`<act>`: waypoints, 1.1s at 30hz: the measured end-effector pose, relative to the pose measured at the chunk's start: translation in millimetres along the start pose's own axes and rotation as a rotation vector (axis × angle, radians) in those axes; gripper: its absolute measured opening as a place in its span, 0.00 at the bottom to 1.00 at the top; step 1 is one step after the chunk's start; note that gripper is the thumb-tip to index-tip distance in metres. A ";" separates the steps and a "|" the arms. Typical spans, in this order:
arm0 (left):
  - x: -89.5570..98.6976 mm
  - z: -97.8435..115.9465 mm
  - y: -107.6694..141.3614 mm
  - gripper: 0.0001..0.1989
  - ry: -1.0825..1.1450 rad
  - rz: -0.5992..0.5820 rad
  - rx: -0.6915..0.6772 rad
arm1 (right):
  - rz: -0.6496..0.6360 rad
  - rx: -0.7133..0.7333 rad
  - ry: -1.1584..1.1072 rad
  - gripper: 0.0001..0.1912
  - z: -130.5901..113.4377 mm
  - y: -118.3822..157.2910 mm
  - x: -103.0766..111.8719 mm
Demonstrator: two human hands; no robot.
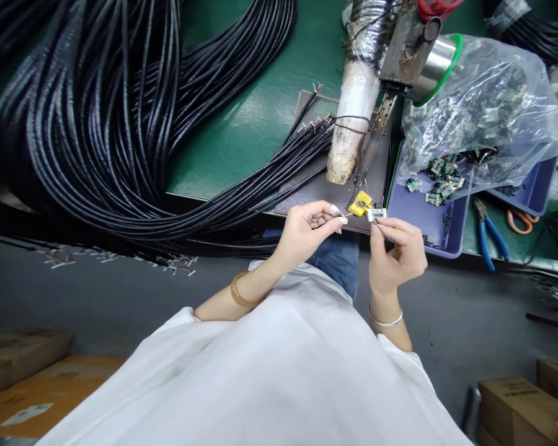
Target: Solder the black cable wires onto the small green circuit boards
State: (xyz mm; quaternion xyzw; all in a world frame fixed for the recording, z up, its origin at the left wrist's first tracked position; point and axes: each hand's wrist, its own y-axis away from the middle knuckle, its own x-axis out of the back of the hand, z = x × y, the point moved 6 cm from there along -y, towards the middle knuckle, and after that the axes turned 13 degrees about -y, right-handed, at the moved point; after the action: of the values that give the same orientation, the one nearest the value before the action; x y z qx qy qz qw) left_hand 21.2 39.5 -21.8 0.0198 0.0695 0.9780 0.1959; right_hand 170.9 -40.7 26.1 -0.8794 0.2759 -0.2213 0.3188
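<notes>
My left hand point(309, 230) pinches thin orange wires beside a yellow taped piece point(361, 203) at the bench's front edge. Just right of that piece, a small white connector part point(377, 214) sits at the fingertips of my right hand point(395, 251), whose thumb and index finger are closed on it. The tip of a soldering iron point(371, 145) points down from above, close over the yellow piece. Where the wires end between my left fingers is hidden.
Bundled black cables point(121, 124) cover the left side. A wrapped exhaust tube point(346, 136) hangs centrally. On the right are a blue tray point(456, 232) with small circuit boards point(441, 186), a plastic bag point(483, 111), blue-handled pliers point(490, 238) and orange-handled scissors point(521, 220).
</notes>
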 end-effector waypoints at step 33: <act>-5.7 -4.0 1.0 0.15 0.132 -0.155 0.069 | -0.102 -0.118 -0.067 0.07 -5.5 8.6 -18.9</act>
State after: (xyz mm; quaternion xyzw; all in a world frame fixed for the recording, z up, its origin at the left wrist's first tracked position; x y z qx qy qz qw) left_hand 25.7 35.8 -25.6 -0.0435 0.1171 0.9561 0.2650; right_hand 150.6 -36.8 20.0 -0.9164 0.2323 -0.1913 0.2639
